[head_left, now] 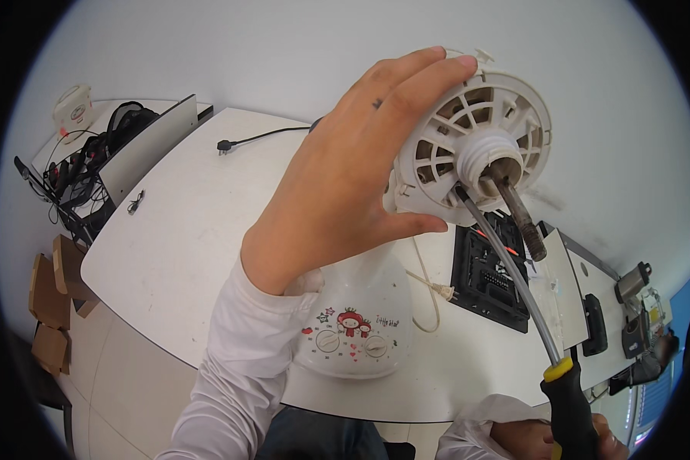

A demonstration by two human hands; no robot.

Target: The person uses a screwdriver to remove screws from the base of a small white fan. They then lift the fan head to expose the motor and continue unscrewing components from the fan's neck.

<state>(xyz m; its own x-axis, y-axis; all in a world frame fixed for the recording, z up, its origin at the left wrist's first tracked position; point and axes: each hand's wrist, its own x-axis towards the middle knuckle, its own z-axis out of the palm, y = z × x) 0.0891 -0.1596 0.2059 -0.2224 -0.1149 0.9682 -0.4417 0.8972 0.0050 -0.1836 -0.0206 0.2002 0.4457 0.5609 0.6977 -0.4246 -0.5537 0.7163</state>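
Note:
A white electric fan stands on the table with its blades and guard off. My left hand (pixel 345 161) is wrapped round the slotted motor housing (pixel 489 143), fingers over the top and thumb below. A dull metal shaft (pixel 523 218) sticks out of the housing's threaded collar. At the lower right, my right hand (pixel 607 441), partly cut off by the edge, holds a screwdriver (pixel 569 402) by its black and yellow handle. The screwdriver's long blade reaches up to the housing front, its tip beside the collar. Below my left forearm is the fan's base (pixel 353 360), with two knobs and cartoon prints.
A black tool case (pixel 475 295) lies open behind the screwdriver. Near it are a pale plug (pixel 442 291) and cord. A black plug (pixel 224 146) lies farther back. Cables fill the far-left side table; cardboard boxes (pixel 50 307) stand on the floor. A metal jug (pixel 632 282) stands far right.

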